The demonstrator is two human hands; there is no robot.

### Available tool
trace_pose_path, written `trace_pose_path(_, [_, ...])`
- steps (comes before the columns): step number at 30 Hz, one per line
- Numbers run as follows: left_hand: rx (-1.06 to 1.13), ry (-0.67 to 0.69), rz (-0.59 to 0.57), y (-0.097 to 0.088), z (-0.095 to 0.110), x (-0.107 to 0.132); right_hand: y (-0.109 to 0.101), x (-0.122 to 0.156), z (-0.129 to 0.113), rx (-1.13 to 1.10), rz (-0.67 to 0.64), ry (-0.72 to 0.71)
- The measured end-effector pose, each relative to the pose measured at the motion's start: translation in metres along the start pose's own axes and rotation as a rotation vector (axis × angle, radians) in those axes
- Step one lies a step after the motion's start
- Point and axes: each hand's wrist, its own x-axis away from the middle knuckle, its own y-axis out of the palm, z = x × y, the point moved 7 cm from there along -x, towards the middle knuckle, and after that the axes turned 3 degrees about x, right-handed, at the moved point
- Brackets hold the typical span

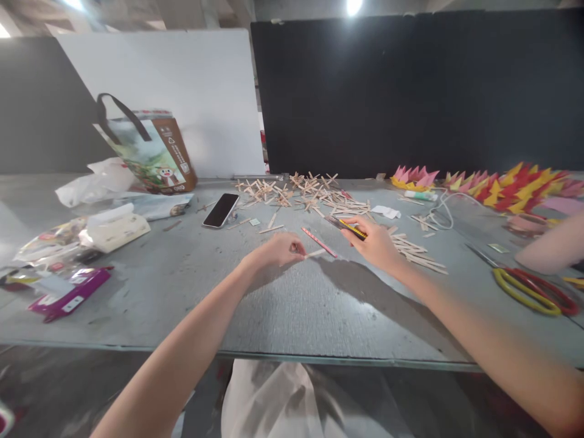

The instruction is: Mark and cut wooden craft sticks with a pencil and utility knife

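Note:
My left hand is closed in a pinch on the near end of a short wooden stick, low over the grey table. My right hand is wrapped round a yellow and black utility knife, whose tip points up and to the left. Between the two hands lies a thin red patterned pencil or strip, apart from the knife. To the right of my right hand, partly behind it, is a pile of flat wooden sticks. A heap of short stick pieces spreads beyond both hands.
A phone lies left of the sticks, near a printed bag and plastic packets. At right are scissors, folded paper pieces, a glue stick and another person's arm. Upright boards stand behind.

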Motion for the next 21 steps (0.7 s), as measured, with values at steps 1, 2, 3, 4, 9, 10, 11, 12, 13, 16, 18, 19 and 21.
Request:
trace_pose_path(1, [-0.017,-0.018,0.013,-0.001,0.001,0.001,0.003,0.002,0.003,0.014,0.004,0.002])
trace_pose_path(2, [-0.039,-0.033,0.028,-0.003,0.003,0.001,0.005,0.003,0.005,0.028,0.005,0.001])
trace_pose_path(3, [-0.066,-0.041,0.041,-0.004,0.005,0.001,0.007,0.005,0.007,0.039,0.009,-0.001])
trace_pose_path(4, [-0.092,-0.042,0.048,-0.004,0.007,0.001,0.008,0.006,0.008,0.045,0.014,0.000])
trace_pose_path(9, [-0.016,0.038,-0.129,0.004,0.017,0.003,0.013,0.009,0.005,0.016,0.017,0.015])
trace_pose_path(10, [0.034,0.037,-0.153,0.003,0.016,0.004,0.014,0.010,0.003,0.012,0.012,0.015])
trace_pose_path(11, [0.080,0.020,-0.144,0.000,0.014,0.005,0.014,0.011,0.000,0.009,0.007,0.014])
trace_pose_path(12, [0.121,-0.002,-0.121,-0.005,0.011,0.006,0.015,0.011,-0.002,0.008,-0.001,0.015])
trace_pose_path(13, [0.153,-0.022,-0.101,-0.010,0.007,0.007,0.016,0.012,-0.003,0.006,-0.011,0.014])
trace_pose_path(16, [0.196,0.027,-0.189,-0.017,0.006,0.013,0.017,0.014,-0.007,0.008,-0.025,0.008])
trace_pose_path(18, [0.191,0.117,-0.314,-0.015,0.012,0.017,0.017,0.015,-0.008,0.013,-0.026,0.010])
trace_pose_path(19, [0.182,0.149,-0.341,-0.014,0.014,0.018,0.017,0.016,-0.008,0.016,-0.027,0.012])
trace_pose_path(21, [0.153,0.177,-0.342,-0.011,0.016,0.017,0.017,0.016,-0.009,0.016,-0.027,0.015])
